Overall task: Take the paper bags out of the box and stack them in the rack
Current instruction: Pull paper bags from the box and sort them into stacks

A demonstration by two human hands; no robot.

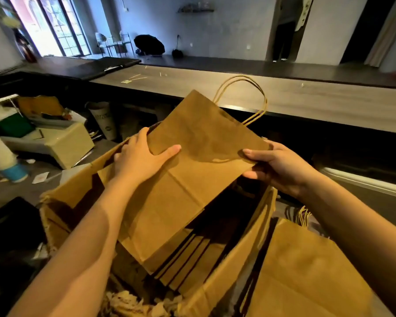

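Note:
A flat brown paper bag (192, 161) with twisted handles is lifted above an open cardboard box (73, 197), tilted with its handles pointing away from me. My left hand (140, 159) grips the bag's left edge, thumb on top. My right hand (277, 168) pinches its right edge. Several more folded bags (188, 259) stand on edge inside the box below. Another stack of flat brown bags (306, 275) lies to the right of the box. No rack can be made out.
A long grey counter (306, 99) runs across behind the box. On the floor to the left lie a pale carton (64, 143), a white roll with a blue end (5, 161) and other clutter. Crumpled packing paper (133, 303) fills the box's near end.

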